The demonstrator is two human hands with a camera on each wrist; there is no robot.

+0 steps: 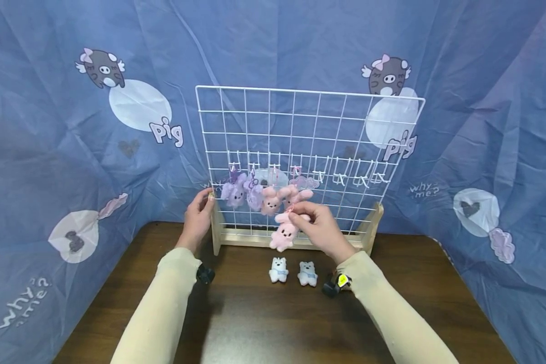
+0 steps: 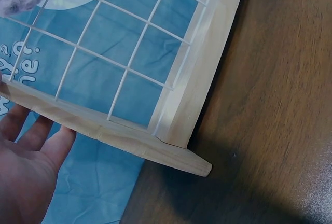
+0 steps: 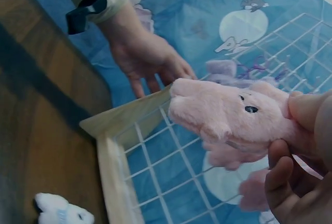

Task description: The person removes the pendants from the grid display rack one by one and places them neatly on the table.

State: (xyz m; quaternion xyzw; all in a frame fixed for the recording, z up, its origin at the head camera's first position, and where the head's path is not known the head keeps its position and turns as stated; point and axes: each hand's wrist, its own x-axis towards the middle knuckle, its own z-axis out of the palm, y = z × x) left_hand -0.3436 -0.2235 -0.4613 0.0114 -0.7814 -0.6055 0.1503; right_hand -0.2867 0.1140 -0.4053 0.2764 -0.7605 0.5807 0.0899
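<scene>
A pink plush bunny keychain [image 1: 285, 233] hangs in front of the white wire grid rack [image 1: 318, 114]. My right hand [image 1: 320, 227] pinches it at its top, by the ears and pink loop; in the right wrist view, the thumb and fingers hold the bunny's [image 3: 228, 107] ear end. My left hand [image 1: 197, 218] holds the rack's left wooden side post [image 1: 216, 227]. The fingers [image 2: 59, 143] lie against that post in the left wrist view, where the thumb is out of sight. Two purple plush keychains [image 1: 236, 193] and two pink bunnies [image 1: 271, 201] hang from hooks on the grid.
Several bare white hooks [image 1: 339, 179] stick out on the grid's right half. Two white plush bears [image 1: 278, 270] [image 1: 307, 273] with blue scarves lie on the brown wooden table [image 1: 255, 323] before the rack. A blue printed cloth [image 1: 273, 45] hangs behind and at both sides.
</scene>
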